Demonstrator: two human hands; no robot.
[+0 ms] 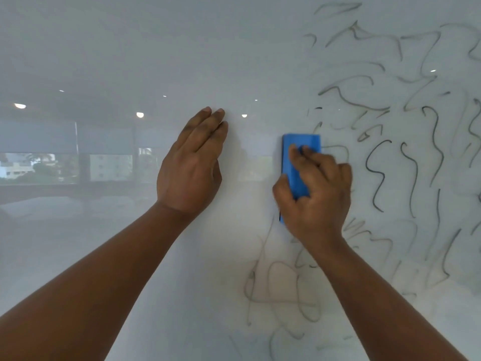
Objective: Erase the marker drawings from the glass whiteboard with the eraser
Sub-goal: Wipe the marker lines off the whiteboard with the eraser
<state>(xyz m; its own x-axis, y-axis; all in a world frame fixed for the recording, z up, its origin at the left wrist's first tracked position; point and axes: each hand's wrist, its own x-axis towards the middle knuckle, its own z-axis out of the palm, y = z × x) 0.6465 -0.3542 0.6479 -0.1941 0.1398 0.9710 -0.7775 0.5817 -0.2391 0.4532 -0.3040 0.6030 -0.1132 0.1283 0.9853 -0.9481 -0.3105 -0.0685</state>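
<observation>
The glass whiteboard (145, 43) fills the whole view. Dark marker squiggles (377, 175) cover its right half, and fainter, smeared lines (283, 290) run below the middle. My right hand (316, 196) grips a blue rectangular eraser (295, 157) and holds it upright and flat against the glass, at the left edge of the drawings. My left hand (192, 165) rests flat on the glass to the left of the eraser, with its fingers straight and together, pointing up.
The left half of the board carries no marks; it reflects a room with ceiling lights (20, 106) and windows (109, 165). No board edge or frame is in view.
</observation>
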